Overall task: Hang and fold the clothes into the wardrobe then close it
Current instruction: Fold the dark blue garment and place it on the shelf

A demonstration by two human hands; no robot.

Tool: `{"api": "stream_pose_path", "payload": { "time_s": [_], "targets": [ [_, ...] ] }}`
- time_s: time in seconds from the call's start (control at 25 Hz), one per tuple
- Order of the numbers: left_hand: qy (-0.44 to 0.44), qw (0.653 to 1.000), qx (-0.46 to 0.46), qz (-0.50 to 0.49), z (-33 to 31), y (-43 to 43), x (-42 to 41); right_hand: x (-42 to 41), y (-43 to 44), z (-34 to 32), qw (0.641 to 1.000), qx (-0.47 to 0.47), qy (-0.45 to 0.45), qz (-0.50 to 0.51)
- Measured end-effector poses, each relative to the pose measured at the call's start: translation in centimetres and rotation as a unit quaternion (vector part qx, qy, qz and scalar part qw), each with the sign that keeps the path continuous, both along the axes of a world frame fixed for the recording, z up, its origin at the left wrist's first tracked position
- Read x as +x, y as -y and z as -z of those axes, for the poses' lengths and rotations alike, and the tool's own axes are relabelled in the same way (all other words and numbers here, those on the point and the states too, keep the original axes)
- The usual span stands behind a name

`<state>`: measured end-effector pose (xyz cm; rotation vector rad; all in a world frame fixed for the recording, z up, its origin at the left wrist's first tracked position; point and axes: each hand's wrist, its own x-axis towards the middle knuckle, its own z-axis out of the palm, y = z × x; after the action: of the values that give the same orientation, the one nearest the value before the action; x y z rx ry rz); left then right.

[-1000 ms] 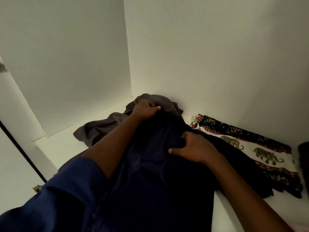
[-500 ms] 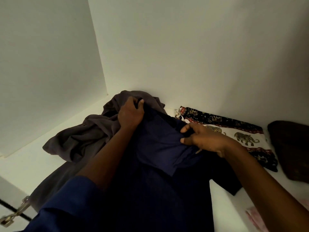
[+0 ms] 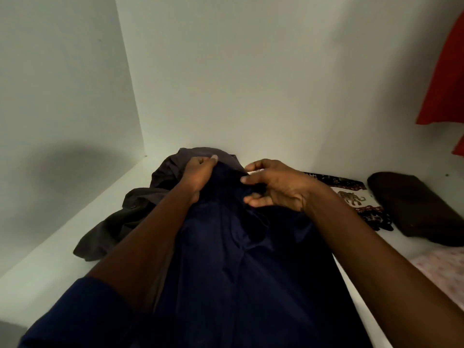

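A dark navy garment (image 3: 233, 267) lies spread on the white wardrobe shelf (image 3: 50, 267), running from the back wall toward me. Beneath it, a crumpled grey garment (image 3: 140, 204) sticks out to the left and behind. My left hand (image 3: 198, 175) grips the navy cloth's far edge, fingers curled over it, by the back wall. My right hand (image 3: 276, 187) sits just to the right, thumb and fingers pinching a fold of the same navy cloth.
An elephant-print cloth (image 3: 356, 199) lies flat to the right of the navy garment. Beyond it sits a folded dark brown item (image 3: 416, 209), with a pale pink patterned cloth (image 3: 442, 272) in front. A red garment (image 3: 447, 79) hangs at the upper right.
My right hand has moved up toward the garment's far edge, nearer my left hand. The folded navy flap it held now lies flatter. The view has shifted so the red garment shows.
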<state>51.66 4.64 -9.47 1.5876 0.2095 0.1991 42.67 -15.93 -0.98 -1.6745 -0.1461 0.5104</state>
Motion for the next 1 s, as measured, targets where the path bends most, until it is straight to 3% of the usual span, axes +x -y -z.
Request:
{"api": "stream_pose_path", "payload": {
  "time_s": [0.12,0.2,0.28,0.36,0.48,0.56,0.6,0.72,0.8,0.92,1.0],
  "targets": [
    [0.085,0.983,0.061,-0.148,-1.7,-0.7,-3.0,-0.3,-2.8,0.0,0.999,0.037,0.000,0.012],
    [0.166,0.961,0.132,-0.177,-2.4,-0.7,-6.1,-0.8,-2.3,1.2,0.987,-0.062,0.114,0.093],
    [0.215,0.951,0.200,-0.099,-2.4,-0.8,-8.5,-2.3,-1.1,3.0,0.949,-0.195,0.228,0.099],
    [0.211,0.935,0.285,0.021,-1.5,-0.3,-9.4,-4.7,0.0,5.0,0.930,-0.259,0.259,0.022],
    [0.148,0.851,0.490,0.114,0.1,1.4,-8.8,-7.4,-0.5,8.5,0.870,-0.369,0.319,-0.066],
    [0.123,0.807,0.566,0.113,1.2,2.2,-7.9,-8.5,-1.5,10.2,0.815,-0.422,0.394,-0.057],
    [0.128,0.794,0.584,0.107,1.9,2.4,-7.3,-9.2,-1.8,10.7,0.808,-0.417,0.412,-0.061],
    [0.157,0.780,0.600,0.084,3.6,2.0,-6.7,-11.0,-0.6,10.8,0.860,-0.322,0.390,-0.067],
    [0.191,0.783,0.587,0.072,3.9,2.1,-6.9,-11.1,2.3,10.7,0.890,-0.277,0.361,0.026],
    [0.287,0.750,0.596,0.010,3.2,2.8,-8.8,-9.1,8.3,10.4,0.882,-0.269,0.318,0.220],
    [0.344,0.750,0.564,-0.001,2.0,3.9,-11.5,-6.8,12.1,9.6,0.858,-0.290,0.287,0.312]
  ]
}}
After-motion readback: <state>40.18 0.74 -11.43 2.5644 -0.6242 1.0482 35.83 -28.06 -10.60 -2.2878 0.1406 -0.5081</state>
